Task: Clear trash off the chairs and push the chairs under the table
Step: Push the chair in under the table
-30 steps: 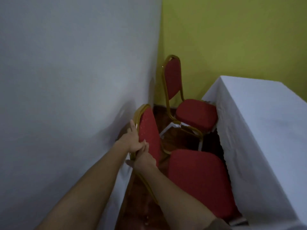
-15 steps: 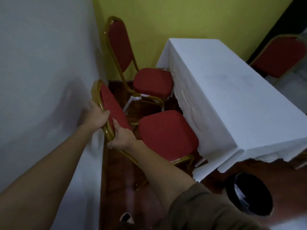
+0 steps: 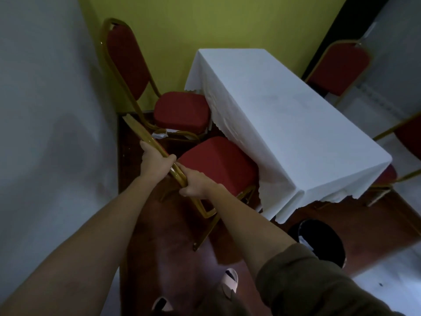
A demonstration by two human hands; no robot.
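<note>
Two hands logged: my left hand (image 3: pixel 157 163) and right hand (image 3: pixel 193 184) both clenched on the near chair (image 3: pixel 218 165) backrest frame, centre of frame. Since half a second earlier, its seat had slid partly under the table (image 3: pixel 296 124) cloth; push nearly complete. Far chair (image 3: pixel 180 110), upper left, pending.

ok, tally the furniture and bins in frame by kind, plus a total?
Red chairs: 4 (held one, corner one, two right of the table)
Tables: 1
Black bins: 1
Total: 6
</note>
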